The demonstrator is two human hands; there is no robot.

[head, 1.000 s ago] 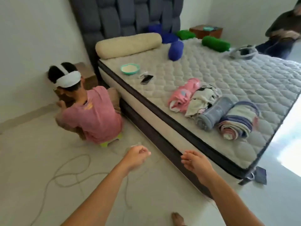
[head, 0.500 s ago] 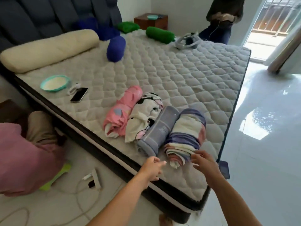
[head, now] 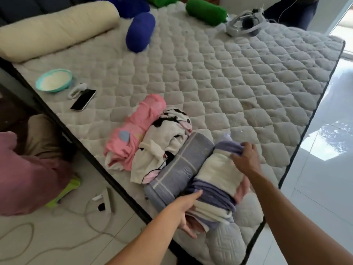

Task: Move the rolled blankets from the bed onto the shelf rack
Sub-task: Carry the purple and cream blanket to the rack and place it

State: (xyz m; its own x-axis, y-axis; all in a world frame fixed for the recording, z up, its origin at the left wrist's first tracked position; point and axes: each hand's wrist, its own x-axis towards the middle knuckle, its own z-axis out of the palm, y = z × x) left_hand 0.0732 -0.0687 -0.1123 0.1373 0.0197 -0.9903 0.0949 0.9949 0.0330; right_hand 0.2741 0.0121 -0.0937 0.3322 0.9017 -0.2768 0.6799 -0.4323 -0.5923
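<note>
Hands bracket the purple, cream and pink striped rolled blanket (head: 215,180) at the lower centre of the quilted mattress (head: 229,77): our left hand (head: 188,207) cups its near end, our right hand (head: 246,157) curls fingers over the far end, likely to keep the roll from unwinding when lifted.

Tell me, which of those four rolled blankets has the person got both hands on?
The purple-and-cream striped roll, the one nearest the mattress corner. The left hand holds its near end, the right hand its far end. The grey, cow-print and pink rolls lie untouched.
</note>
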